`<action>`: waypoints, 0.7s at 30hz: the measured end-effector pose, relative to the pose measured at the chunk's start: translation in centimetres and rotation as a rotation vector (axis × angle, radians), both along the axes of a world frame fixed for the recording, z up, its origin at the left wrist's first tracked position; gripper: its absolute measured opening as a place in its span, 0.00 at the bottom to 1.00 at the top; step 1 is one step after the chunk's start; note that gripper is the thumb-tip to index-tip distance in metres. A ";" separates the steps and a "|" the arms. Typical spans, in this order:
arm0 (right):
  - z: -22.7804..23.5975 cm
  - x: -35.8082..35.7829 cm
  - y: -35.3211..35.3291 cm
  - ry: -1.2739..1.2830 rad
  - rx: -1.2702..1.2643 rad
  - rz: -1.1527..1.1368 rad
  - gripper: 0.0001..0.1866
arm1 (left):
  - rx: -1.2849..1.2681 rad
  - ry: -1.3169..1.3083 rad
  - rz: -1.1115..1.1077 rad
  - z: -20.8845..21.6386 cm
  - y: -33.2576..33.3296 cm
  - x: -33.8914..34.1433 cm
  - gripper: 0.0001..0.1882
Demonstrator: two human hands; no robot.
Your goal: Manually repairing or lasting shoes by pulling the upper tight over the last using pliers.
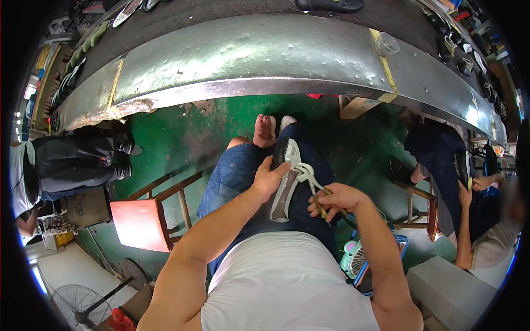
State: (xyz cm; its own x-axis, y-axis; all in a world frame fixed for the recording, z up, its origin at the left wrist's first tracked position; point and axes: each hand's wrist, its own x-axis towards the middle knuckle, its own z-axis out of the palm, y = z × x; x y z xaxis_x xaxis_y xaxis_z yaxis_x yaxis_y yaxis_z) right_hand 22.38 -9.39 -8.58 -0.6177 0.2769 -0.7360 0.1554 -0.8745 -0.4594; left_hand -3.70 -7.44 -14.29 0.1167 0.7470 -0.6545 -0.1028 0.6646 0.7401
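Observation:
A shoe [282, 197] lies lengthwise over my lap, bottom side up, with a pale edge around a brownish-grey middle and a dark and white toe end pointing away from me. My left hand [269, 180] grips it near the toe, thumb on the bottom. In my right hand [338, 201] are the handles of metal pincers [309, 177], the fingers curled around and between them. The handles are spread apart. The pincers' pale jaws are at the shoe's right edge; whether they bite on the material cannot be made out.
A metal-edged workbench [248, 55] crosses ahead, with a clear plastic cup [387, 44] and several shoes on it. A stool with a reddish seat [141, 225] stands left, a small mint-green fan [352, 259] right. Co-workers sit or stand on both sides; the right one [466, 193] handles a shoe.

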 end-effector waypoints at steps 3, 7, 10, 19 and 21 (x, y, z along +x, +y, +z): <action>1.3 0.7 1.7 -0.265 0.294 0.144 0.18 | -0.013 0.071 0.000 0.1 0.5 0.0 0.36; 2.6 -3.6 3.6 -0.322 0.949 0.038 0.22 | 0.006 0.146 -0.065 2.2 0.7 0.8 0.31; 2.7 -5.3 6.3 -0.621 1.097 0.545 0.23 | 0.001 0.210 -0.136 3.8 1.2 0.7 0.34; 2.4 -3.3 5.6 -0.623 1.033 0.512 0.21 | -0.066 0.072 -0.192 1.5 1.6 -0.7 0.36; 3.6 -2.4 4.9 -0.573 0.874 0.464 0.20 | -0.086 0.058 -0.190 0.9 1.6 -1.2 0.33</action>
